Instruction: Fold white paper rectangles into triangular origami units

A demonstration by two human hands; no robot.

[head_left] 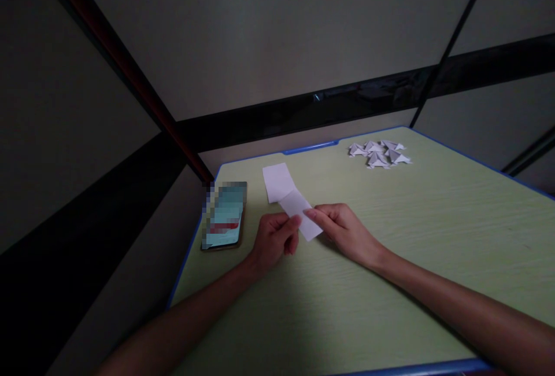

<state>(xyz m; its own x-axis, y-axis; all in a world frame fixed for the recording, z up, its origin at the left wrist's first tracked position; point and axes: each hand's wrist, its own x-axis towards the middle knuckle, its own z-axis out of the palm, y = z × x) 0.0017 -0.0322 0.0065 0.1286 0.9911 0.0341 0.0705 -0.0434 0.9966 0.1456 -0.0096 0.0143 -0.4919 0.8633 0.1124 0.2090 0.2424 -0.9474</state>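
Note:
Between my two hands is a narrow rectangular piece of white paper (299,208), tilted above the table. My left hand (275,237) pinches its left edge, thumb on top and fingers curled beneath. On the opposite edge, my right hand (342,228) grips it with the thumb lying on the upper face; most of its other fingers are hidden below. Just beyond the held piece, another white paper sheet (276,181) lies flat on the table, its near corner overlapped in view by the held paper.
A phone (225,217) with a lit, partly pixelated screen lies left of my hands. Several folded white paper figures (378,160) are grouped at the far right of the pale green table (416,249), which has a blue edge. Dark-banded panels (303,110) rise behind it.

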